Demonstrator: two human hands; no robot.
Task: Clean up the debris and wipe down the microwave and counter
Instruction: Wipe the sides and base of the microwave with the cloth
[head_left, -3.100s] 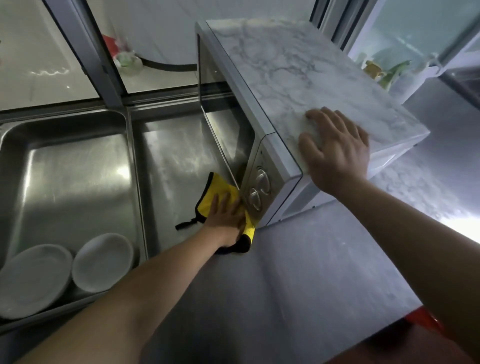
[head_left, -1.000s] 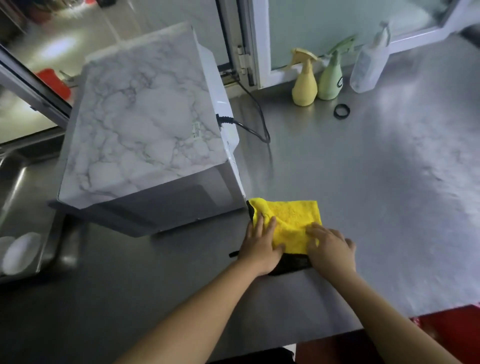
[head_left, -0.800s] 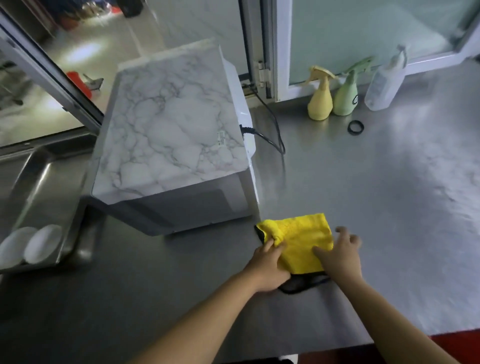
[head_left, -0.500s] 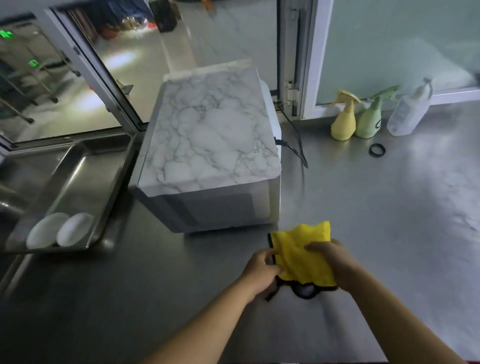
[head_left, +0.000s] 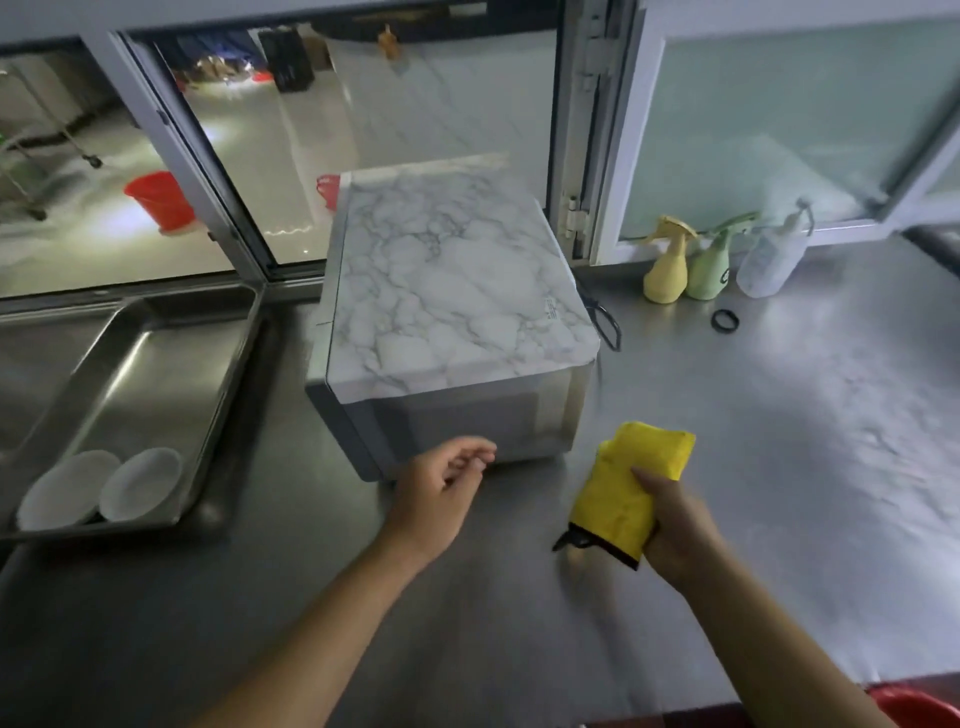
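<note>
Since we've got the folded yellow cloth (head_left: 631, 486) pinched in our right hand (head_left: 670, 525) at lower right, soft and light, bunching its middle grips best, while the left hand (head_left: 441, 491) hangs loosely curled, empty.

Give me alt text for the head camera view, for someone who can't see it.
A right hand holds a folded yellow cloth above a steel counter, beside a marble-topped microwave; the left hand hovers empty. A tray with two white bowls sits left, three bottles behind.
</note>
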